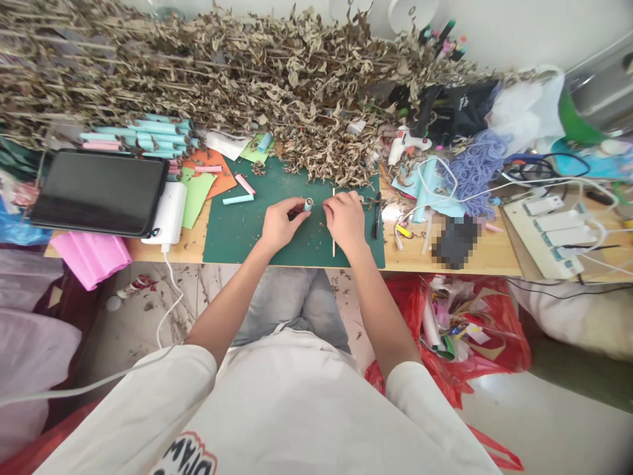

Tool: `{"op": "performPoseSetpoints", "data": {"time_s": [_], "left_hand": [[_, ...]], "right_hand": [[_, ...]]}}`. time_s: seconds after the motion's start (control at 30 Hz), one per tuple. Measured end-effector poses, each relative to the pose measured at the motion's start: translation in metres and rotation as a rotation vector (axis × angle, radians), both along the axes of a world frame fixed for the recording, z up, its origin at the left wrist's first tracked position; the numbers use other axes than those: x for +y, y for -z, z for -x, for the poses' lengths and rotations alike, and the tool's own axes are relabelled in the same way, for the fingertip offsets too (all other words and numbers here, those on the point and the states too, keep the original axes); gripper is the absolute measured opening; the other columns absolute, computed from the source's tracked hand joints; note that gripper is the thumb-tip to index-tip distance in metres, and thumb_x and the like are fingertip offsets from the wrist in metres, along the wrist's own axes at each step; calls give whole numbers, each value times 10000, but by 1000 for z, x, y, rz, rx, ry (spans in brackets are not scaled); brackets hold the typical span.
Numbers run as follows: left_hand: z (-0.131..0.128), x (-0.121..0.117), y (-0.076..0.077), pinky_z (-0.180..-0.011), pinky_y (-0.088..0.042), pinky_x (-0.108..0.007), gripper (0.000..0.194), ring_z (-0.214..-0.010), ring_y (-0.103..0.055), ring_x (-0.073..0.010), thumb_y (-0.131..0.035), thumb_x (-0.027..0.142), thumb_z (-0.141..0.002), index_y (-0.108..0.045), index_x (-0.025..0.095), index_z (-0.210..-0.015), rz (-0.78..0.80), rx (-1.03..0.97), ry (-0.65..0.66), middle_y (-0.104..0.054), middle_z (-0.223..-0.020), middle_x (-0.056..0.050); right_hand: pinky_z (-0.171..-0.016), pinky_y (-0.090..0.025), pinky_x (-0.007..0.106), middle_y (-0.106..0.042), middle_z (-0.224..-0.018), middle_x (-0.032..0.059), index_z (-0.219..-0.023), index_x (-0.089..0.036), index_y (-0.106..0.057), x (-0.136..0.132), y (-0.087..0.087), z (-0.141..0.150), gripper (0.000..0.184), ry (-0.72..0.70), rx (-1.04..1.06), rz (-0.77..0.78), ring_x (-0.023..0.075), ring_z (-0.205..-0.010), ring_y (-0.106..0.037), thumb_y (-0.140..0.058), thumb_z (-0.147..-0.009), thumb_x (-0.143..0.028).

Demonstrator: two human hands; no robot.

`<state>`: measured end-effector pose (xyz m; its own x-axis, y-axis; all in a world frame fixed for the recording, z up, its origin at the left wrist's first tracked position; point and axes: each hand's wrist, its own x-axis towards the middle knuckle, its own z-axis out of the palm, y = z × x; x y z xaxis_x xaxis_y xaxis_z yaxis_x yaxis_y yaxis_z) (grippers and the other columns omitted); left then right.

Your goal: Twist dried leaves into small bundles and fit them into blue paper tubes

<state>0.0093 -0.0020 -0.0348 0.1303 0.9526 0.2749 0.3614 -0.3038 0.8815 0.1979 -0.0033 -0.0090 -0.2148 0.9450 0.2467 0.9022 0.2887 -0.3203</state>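
Observation:
My left hand [283,225] is closed on a short light-blue paper tube [308,204], held upright between thumb and fingers. Brown dried leaf shows in the tube's open top. Just to its right, my right hand [345,223] has its fingers pinched together; whatever may be in them is hidden. A thin wooden stick [333,247] lies by the right fingertips, partly covered by them. Both hands are over a green cutting mat [232,241]. On the mat's left part rest a blue paper roll [238,199] and a pink paper roll [244,184].
Dried leafy stems [277,72] pile along the back. At left are stacked blue rolls [158,138], a tablet [101,191] and a white charger [168,214]. Rightward lie a black pen [376,218], glue gun [406,142], purple yarn [477,165] and power strip [544,231].

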Motion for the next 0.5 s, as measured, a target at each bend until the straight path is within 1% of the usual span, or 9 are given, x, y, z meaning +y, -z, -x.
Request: {"op": "performPoseSetpoints", "data": {"time_s": [0.1,0.17,0.33,0.5], "left_hand": [[0,0,2,-792,-570,-299,185,-810,-708,-172,-705,245,-838,-741,200,-1014,-2,6,1,-767,-920,-43],[0,1,2,-788,-568,-300,186,-807,-706,-174,-706,245,-838,-743,204,-1015,-5,11,2,-766,-914,-43],[0,1,2,-794,-565,-309,187,-811,-707,-179,-707,248,-837,-744,205,-1015,0,18,-5,-765,-919,-48],[1,0,1,-808,-568,-313,194,-826,-711,-179,-701,249,-842,-739,204,-1027,8,13,5,-766,-938,-48]], "right_hand": [[-926,-453,409,-668,-1053,100,-985,-199,-731,1,-2,-8,277,99,115,-58,272,-1027,-508,-456,-982,-232],[-926,-455,401,-674,-1061,93,-966,-199,-724,1,-3,-12,262,120,145,-68,267,-1020,-516,-463,-973,-215],[-944,-456,396,-690,-1050,84,-972,-199,-718,3,-3,-12,255,19,131,-18,262,-1033,-524,-464,-974,-205],[-928,-458,424,-685,-1046,111,-1047,-180,-726,8,2,-7,274,-27,12,26,280,-1044,-521,-466,-962,-183]]}}
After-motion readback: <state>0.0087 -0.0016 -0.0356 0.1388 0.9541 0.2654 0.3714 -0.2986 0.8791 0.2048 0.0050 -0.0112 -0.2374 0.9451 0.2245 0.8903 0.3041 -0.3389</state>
